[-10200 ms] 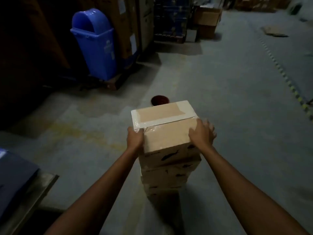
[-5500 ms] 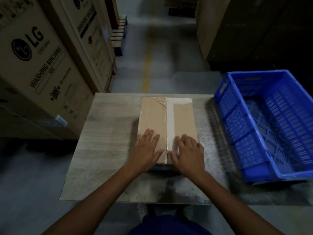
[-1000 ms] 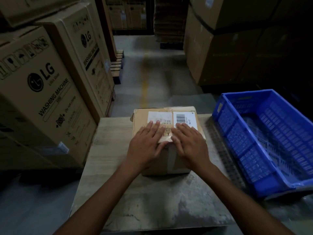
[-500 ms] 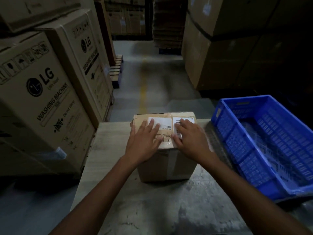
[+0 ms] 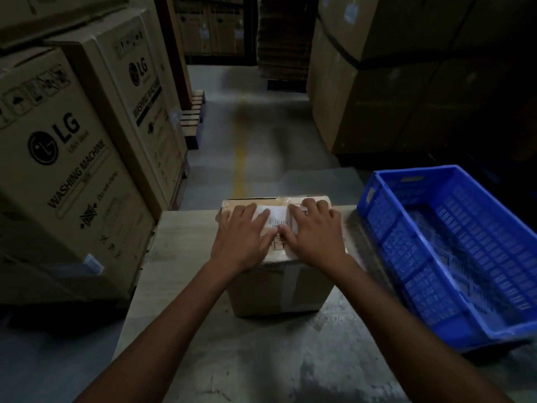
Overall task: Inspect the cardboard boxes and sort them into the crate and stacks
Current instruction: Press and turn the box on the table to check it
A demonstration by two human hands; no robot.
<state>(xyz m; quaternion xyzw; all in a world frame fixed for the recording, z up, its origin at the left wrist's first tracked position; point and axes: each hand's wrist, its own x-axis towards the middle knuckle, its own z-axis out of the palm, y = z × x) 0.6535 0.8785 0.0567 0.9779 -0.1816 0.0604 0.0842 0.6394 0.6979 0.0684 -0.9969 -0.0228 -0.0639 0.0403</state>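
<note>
A brown cardboard box [image 5: 279, 289] with white barcode labels on its top stands on the grey table [image 5: 255, 353]. My left hand [image 5: 242, 239] lies flat on the left half of the box top, fingers spread. My right hand [image 5: 315, 235] lies flat on the right half, its fingertips at the far edge. Both palms cover much of the labels. The blue plastic crate [image 5: 453, 251] sits to the right of the box, with only clear plastic film visible inside it.
Large LG washing machine cartons [image 5: 66, 170] stand close on the left of the table. Tall brown cartons [image 5: 377, 91] stand at the back right. A floor aisle with a yellow line [image 5: 241, 158] runs away beyond the table. A wooden pallet [image 5: 193, 120] shows at the left cartons' foot.
The box has tipped so that its front face shows more and its labelled top less. Both hands have slid toward the far edge of the top.
</note>
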